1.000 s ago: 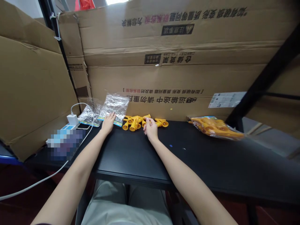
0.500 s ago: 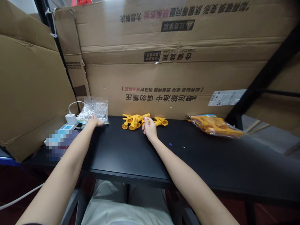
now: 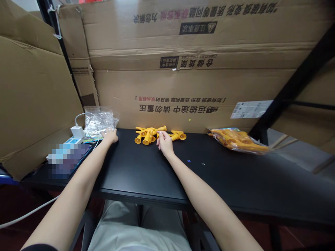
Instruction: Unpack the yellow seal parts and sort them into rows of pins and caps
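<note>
My left hand (image 3: 110,136) reaches to the stack of clear plastic bags (image 3: 98,120) at the back left of the table. Its fingers are spread at the stack's right edge, and I see nothing gripped in them. My right hand (image 3: 165,143) is in front of a small heap of yellow plastic horn-shaped pieces (image 3: 147,136), each with a flared end. The fingers of this hand are curled together beside the pieces and cover part of the heap. Whether something small is between them is hidden.
A transparent bag of more yellow pieces (image 3: 237,140) lies at the right. At the left are a white charger (image 3: 77,131) on a power strip, its cable and a phone (image 3: 83,153). Cardboard (image 3: 157,83) walls the back of the black table (image 3: 141,170).
My left hand has moved slightly right and its fingers have spread. The clear bags sit a little further left, and more of the cable and phone shows. My right hand has barely moved.
</note>
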Available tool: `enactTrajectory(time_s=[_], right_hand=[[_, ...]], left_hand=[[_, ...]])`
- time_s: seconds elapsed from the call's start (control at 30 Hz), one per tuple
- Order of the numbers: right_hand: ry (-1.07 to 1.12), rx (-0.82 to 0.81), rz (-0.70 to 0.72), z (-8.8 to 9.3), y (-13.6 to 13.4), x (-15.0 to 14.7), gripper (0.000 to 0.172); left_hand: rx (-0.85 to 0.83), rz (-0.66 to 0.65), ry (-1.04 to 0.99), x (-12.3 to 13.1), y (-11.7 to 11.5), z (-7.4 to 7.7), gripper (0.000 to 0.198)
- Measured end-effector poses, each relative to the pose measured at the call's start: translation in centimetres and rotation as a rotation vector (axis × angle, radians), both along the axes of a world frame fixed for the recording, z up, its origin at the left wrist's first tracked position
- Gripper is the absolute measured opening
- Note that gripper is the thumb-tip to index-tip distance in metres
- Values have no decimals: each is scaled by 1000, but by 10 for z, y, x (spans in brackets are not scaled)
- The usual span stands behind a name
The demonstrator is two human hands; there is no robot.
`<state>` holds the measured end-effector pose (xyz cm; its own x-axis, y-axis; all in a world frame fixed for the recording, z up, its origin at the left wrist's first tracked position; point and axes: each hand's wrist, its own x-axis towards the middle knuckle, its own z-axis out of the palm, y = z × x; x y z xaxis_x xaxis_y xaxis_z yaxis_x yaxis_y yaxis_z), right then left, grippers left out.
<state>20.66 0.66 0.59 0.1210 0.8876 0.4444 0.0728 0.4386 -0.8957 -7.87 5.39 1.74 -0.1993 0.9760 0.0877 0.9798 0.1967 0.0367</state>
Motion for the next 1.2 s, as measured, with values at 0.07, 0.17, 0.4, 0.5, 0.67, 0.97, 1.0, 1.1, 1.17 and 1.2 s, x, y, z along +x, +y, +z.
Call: enactTrajectory(time_s=[0.07,0.17,0.4,0.5,0.67,0.97,1.0,1.1,1.17,1.2], right_hand=[[0,3,7,1,-1,0,48],[-5,0,12,1,-2,0,47],[-30,-4,28,0,-1,1,47],[-42,0,26,-1,-1,0,48],[-44,-7,33,-2,1,0,51],[-46,2,41,-2,2,0,50],[-47,1,41,-2,2,0,50],[-48,0,34,-3,2,0,51],[-50,0,28,-3,2,0,51],[-52,1,28,-3,2,0,51]], left_hand=[[-9,-48,-4,3,-1,-2,61],[-5,-85,-15,7,-3,-3,52],[95,-10,-22,14,-7,-2,40],[109,91,-9,17,-6,-1,38],[119,186,73,19,-1,-2,42],[204,50,191,32,-3,4,44],[240,-2,215,34,-4,5,45],[227,-68,253,29,-6,4,46],[141,-62,282,19,-7,1,44],[95,-60,282,13,-7,0,45]])
